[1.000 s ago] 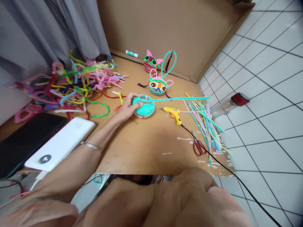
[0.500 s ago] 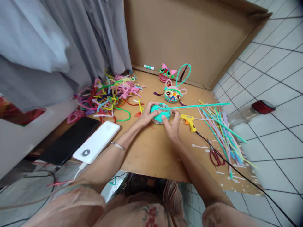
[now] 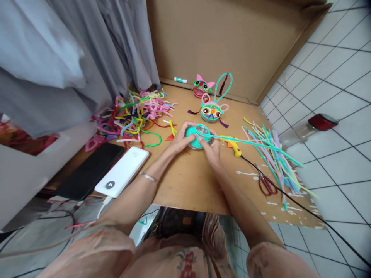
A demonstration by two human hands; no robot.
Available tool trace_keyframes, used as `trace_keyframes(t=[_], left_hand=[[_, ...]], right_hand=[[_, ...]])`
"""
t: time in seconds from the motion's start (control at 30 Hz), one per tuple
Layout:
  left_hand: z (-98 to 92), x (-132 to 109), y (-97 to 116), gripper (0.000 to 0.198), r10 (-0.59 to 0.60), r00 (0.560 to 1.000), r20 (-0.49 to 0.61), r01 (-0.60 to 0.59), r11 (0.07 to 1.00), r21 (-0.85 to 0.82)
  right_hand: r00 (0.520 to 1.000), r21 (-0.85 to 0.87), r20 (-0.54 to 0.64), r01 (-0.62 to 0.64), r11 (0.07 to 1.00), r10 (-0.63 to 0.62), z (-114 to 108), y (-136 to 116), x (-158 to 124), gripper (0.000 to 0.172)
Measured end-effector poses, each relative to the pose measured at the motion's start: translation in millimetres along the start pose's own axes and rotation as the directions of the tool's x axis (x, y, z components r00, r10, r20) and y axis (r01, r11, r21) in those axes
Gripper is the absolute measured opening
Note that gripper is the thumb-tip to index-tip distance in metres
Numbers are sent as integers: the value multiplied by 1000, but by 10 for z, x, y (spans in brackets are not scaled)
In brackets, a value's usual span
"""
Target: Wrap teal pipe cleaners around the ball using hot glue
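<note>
One turquoise strip (image 3: 252,142) partly hides the glue gun (image 3: 235,149).

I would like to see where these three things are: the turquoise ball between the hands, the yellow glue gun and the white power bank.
Turquoise ball (image 3: 196,141): head view, wrapped side between the thumbs.
Yellow glue gun (image 3: 237,151): head view, handle.
White power bank (image 3: 123,171): head view, middle of upper face.

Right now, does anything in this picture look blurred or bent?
Head view: the floor tiles look stretched toward the right edge; the curtain is soft and smeary; the teal ball between left hand and right hand stands out, though its fine detail blurs.
</note>
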State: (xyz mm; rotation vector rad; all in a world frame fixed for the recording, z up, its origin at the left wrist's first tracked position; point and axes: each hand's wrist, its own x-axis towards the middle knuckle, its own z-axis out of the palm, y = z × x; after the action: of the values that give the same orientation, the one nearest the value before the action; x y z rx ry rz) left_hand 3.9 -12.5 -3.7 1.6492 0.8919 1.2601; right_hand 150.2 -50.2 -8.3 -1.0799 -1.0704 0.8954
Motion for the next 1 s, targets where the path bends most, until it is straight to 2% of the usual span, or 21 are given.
trace_keyframes(t=[0.37, 0.5, 0.67, 0.73, 0.83, 1.0], left_hand=[[108, -13, 144, 41, -11, 997, -79, 14, 999, 32], [108, -12, 153, 41, -15, 996, -86, 17, 1000, 25], [64, 0, 78, 42, 1, 997, -81, 0, 1000, 11], [39, 10, 38, 42, 3, 998, -69, -3, 1000, -9], [13, 22, -5, 42, 7, 999, -35, -8, 999, -45], [12, 21, -40, 44, -3, 1000, 21, 4, 998, -59]], right_hand=[[994, -145, -113, -9, 989, -8, 82, -46, 46, 54], [997, -71, -76, -29, 997, 23, 46, -75, 32, 55], [994, 56, 105, -31, 998, 25, -86, -95, 27, 53], [990, 67, 140, -32, 997, 22, -122, -102, 24, 53], [991, 44, 128, -34, 998, 28, -137, -112, 7, 56], [998, 13, 42, -49, 999, 49, -123, -117, -27, 57]])
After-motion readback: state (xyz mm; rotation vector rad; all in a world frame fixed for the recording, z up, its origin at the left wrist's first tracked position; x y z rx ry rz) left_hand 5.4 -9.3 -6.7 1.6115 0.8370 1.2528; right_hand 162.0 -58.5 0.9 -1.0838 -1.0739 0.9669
